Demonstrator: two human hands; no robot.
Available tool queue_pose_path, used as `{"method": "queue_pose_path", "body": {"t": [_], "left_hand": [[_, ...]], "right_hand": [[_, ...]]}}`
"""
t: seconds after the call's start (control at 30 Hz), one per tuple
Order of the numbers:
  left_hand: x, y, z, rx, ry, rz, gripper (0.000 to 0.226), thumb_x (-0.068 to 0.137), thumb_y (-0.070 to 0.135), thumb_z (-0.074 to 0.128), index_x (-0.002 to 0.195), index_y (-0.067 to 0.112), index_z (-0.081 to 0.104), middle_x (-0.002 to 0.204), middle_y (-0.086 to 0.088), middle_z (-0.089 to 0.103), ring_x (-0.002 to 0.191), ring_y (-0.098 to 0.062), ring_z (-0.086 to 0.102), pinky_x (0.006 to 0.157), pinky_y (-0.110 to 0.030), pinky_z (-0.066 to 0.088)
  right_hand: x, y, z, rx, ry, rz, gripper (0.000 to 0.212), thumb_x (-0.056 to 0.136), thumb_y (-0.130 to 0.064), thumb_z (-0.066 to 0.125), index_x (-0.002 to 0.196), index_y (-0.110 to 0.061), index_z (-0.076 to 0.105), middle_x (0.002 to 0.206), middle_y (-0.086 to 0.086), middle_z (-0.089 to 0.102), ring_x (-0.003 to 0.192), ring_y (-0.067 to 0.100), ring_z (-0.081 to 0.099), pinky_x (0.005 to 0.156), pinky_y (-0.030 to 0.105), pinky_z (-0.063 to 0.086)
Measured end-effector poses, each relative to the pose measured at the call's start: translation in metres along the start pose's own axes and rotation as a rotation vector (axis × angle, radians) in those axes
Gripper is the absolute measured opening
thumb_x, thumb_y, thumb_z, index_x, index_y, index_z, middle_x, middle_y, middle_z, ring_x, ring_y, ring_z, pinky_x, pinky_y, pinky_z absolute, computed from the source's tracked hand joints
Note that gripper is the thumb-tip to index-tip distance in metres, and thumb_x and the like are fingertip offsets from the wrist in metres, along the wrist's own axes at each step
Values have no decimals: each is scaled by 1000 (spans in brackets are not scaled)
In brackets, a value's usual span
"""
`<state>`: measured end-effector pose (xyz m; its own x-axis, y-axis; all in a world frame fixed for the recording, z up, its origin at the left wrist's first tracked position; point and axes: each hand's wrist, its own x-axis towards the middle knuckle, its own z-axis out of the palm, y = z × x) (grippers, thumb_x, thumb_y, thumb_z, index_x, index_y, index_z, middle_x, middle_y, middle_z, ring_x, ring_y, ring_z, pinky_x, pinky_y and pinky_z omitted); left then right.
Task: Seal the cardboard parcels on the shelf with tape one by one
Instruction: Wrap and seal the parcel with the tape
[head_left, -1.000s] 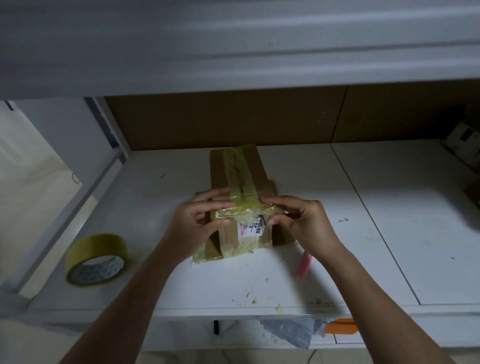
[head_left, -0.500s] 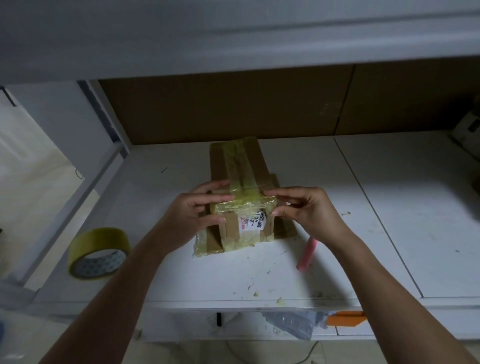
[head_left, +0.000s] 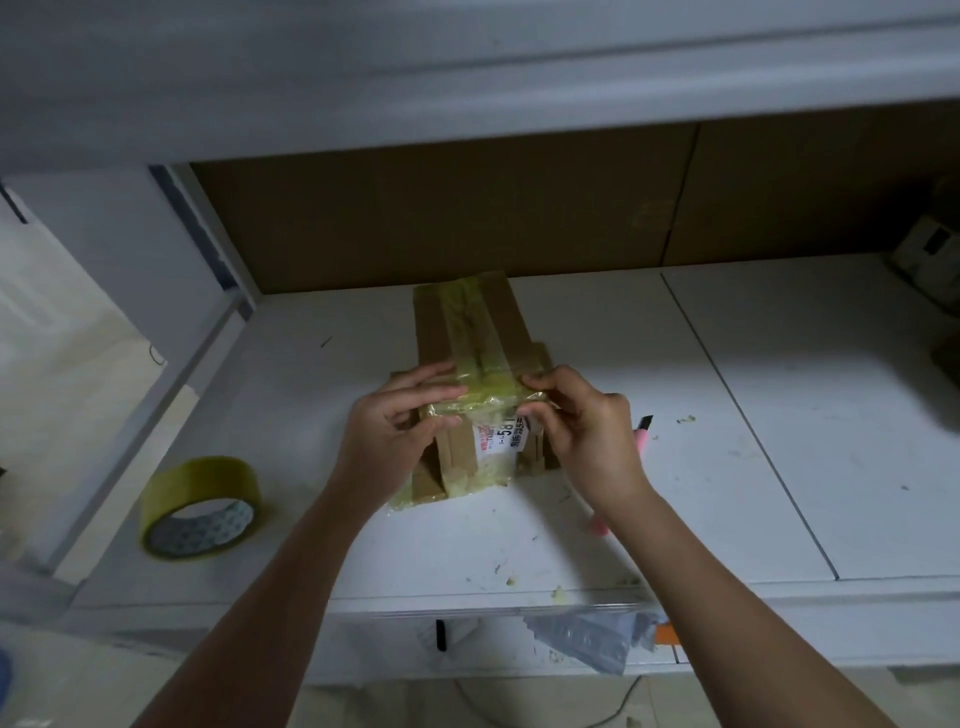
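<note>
A brown cardboard parcel (head_left: 511, 332) lies lengthwise on the white shelf (head_left: 753, 415), with yellowish tape running along its top and down its near end over a white label. My left hand (head_left: 395, 431) holds the near left corner, fingers on top and thumb on the front. My right hand (head_left: 582, 421) pinches the tape at the near right corner. A roll of yellow tape (head_left: 200, 506) lies flat on the shelf's front left.
A pink utility knife (head_left: 643, 431) lies on the shelf just right of my right hand, partly hidden by my wrist. Brown board forms the shelf's back wall. Boxes sit at the far right edge. A plastic bag (head_left: 587, 639) hangs below the shelf's front lip.
The view shifted slightly and both hands stayed on the parcel's near end. My right hand's fingers curled tighter onto the tape at the corner.
</note>
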<state>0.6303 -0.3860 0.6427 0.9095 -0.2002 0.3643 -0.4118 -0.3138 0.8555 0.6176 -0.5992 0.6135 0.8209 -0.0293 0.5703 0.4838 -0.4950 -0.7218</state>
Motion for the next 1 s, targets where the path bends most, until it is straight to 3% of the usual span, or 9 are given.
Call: {"method": "queue_pose_path", "body": {"t": [0.17, 0.3, 0.43, 0.57, 0.7, 0.77, 0.83, 0.9, 1.0], "left_hand": [[0, 5, -3, 61, -11, 31, 36, 72, 10, 81, 105, 21, 71, 125, 3, 65, 111, -1, 63, 88, -19, 54], [-1, 9, 13, 119, 141, 72, 29, 78, -1, 77, 103, 12, 71, 114, 0, 69, 104, -1, 67, 90, -19, 53], [-2, 15, 7, 64, 82, 1, 17, 85, 8, 72, 98, 19, 74, 111, 1, 72, 97, 0, 69, 78, -18, 57], [4, 18, -20, 170, 264, 18, 19, 87, 27, 70, 106, 26, 73, 89, 7, 73, 62, -11, 67, 52, -22, 53], [27, 4, -42, 690, 232, -132, 65, 79, 49, 75, 138, 31, 54, 128, -11, 46, 110, -26, 53, 87, -38, 51], [33, -3, -46, 546, 86, -303, 72, 83, 54, 69, 146, 40, 39, 150, -7, 31, 138, -31, 35, 106, -45, 38], [32, -10, -45, 447, -15, -344, 71, 85, 55, 65, 147, 42, 34, 158, -3, 26, 145, -28, 27, 110, -44, 31], [27, -15, -43, 342, -8, -329, 61, 85, 54, 64, 140, 41, 41, 151, 1, 37, 136, -22, 39, 104, -33, 38], [20, -17, -41, 301, 136, -212, 33, 87, 46, 65, 112, 26, 57, 122, -5, 52, 101, -10, 52, 80, -21, 46]], "right_hand": [[5, -11, -4, -42, -39, 66, 44, 77, -47, 74, 97, -9, 66, 94, -2, 74, 70, 21, 71, 65, 34, 59], [7, -14, 10, -257, 54, -53, 14, 91, -21, 68, 94, -7, 65, 61, 9, 66, 49, 32, 60, 48, 36, 51], [11, -12, 0, -207, -25, -71, 13, 93, -19, 66, 87, -8, 64, 57, -13, 58, 46, 5, 52, 48, 23, 40], [31, -5, -25, -60, -222, 4, 2, 93, -10, 64, 92, -8, 65, 83, -2, 71, 77, 9, 70, 69, 35, 55], [37, -15, -28, -202, -205, 165, 54, 92, -2, 60, 138, -28, 51, 145, 3, 49, 135, 16, 45, 101, 24, 42], [24, -27, -20, -272, 10, 199, 52, 92, -14, 62, 140, -26, 46, 137, 6, 50, 117, 21, 56, 89, 30, 50], [5, -40, -10, -285, 231, 208, 29, 95, -32, 58, 120, -22, 52, 97, -1, 62, 75, 11, 61, 61, 25, 47], [-7, -50, 1, -166, 210, 244, 22, 96, -44, 48, 105, -24, 49, 60, -7, 60, 52, 6, 57, 49, 15, 37], [-12, -50, 10, -57, 138, 291, 18, 98, -38, 50, 111, -26, 43, 67, -5, 67, 59, 4, 63, 57, 4, 41]]}}
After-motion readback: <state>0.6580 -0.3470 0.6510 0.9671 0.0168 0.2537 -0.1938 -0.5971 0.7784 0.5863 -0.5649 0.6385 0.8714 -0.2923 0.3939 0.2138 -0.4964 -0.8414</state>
